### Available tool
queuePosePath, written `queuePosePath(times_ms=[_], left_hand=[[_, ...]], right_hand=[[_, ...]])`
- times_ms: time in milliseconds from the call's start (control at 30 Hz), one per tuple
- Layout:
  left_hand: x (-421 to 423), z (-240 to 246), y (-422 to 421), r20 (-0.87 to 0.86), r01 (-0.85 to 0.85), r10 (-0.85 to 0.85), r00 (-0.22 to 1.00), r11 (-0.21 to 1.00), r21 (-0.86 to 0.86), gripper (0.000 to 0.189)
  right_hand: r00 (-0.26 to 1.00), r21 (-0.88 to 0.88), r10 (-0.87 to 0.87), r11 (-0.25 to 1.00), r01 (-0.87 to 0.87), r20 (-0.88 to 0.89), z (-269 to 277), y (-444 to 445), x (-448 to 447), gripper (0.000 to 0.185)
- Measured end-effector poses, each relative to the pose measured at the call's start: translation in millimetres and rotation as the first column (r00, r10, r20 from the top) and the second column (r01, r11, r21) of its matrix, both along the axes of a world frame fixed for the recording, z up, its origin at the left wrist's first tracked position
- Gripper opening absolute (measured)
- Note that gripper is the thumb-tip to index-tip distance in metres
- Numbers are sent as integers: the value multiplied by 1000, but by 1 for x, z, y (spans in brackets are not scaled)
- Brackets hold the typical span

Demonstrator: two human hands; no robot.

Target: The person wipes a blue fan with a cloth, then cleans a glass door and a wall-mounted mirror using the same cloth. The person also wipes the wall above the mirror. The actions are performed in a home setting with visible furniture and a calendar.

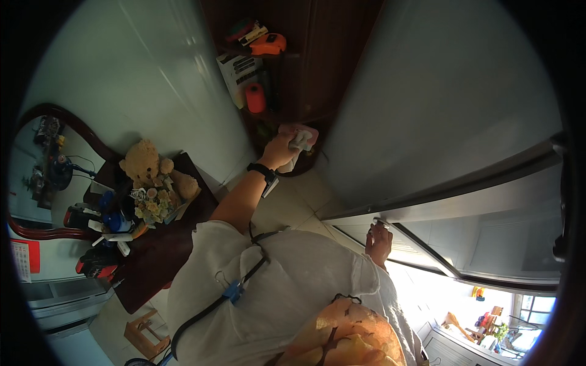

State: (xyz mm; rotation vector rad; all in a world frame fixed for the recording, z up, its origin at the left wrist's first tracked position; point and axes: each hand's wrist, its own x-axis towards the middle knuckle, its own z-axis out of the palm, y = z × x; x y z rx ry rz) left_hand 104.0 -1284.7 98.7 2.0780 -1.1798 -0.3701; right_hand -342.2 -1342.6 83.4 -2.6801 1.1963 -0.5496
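Note:
My left hand, with a black band on the wrist, reaches to a low shelf of a dark wooden corner unit. It grips a crumpled white cloth, part of which hangs below the fingers. Directly behind the cloth is a pink flat object, partly covered, so its kind is unclear. Lower right, my right hand is beside the edge of a glazed, dark-framed door. Its fingers are curled near a small pale piece; whether they hold it cannot be told.
Higher shelves of the corner unit carry an orange tape measure, a red cylinder and a printed box. On the left, a dark dressing table bears a teddy bear, flowers, battery packs and a mirror. A wooden stool stands below.

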Motion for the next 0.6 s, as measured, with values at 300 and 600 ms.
queuePosePath(times_ms=[300, 600], left_hand=[[14, -43, -9, 147, -281, 276, 950, 960, 12, 51], [40, -58, -71, 405, -157, 55, 913, 962, 223, 36]], right_hand=[[998, 29, -42, 999, 43, -42, 2, 5, 1, 39], [995, 74, -65, 995, 70, -70, 8, 12, 4, 39]])
